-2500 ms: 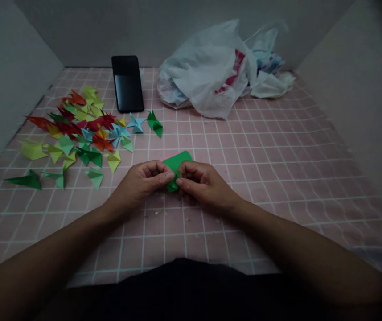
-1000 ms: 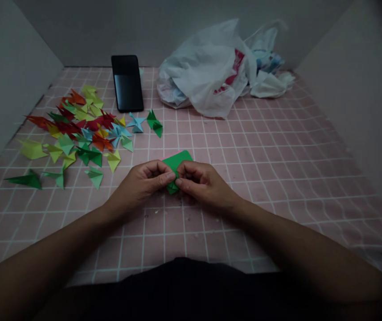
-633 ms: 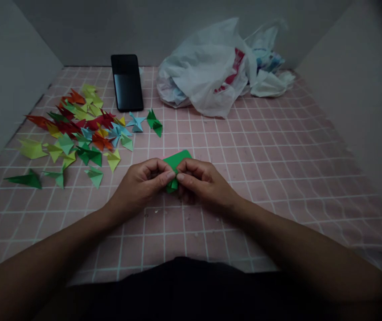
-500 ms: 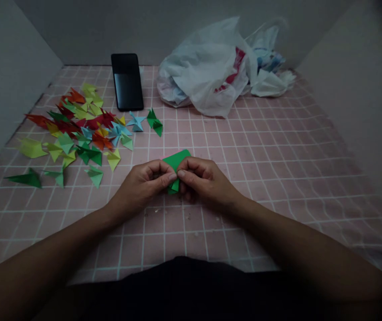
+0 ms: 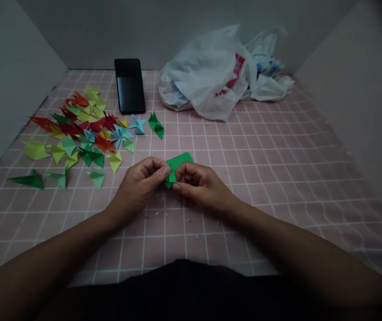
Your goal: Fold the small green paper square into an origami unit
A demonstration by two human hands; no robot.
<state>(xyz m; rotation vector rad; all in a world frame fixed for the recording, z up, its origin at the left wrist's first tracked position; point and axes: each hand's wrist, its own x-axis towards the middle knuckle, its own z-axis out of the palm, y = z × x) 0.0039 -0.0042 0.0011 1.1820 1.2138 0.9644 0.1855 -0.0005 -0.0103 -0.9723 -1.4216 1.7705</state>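
Nearest, the left hand (image 5: 140, 183) and right hand (image 5: 199, 185) meet over the pink mat (image 5: 277, 178), fingertips pressed together on a green paper (image 5: 177, 162), each pinching its near folded corner. The paper looks light, thin and easily creased, so it is probably best held at the folded edges, not the flat middle. Left of the paper lies a heap of folded pieces (image 5: 80, 133); beyond it stand a phone (image 5: 129, 85) and a plastic bag (image 5: 211, 76).

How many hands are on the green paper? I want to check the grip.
2. The left hand pinches the green paper from its left side, the right hand from its right, fingertips meeting over the pink grid mat.
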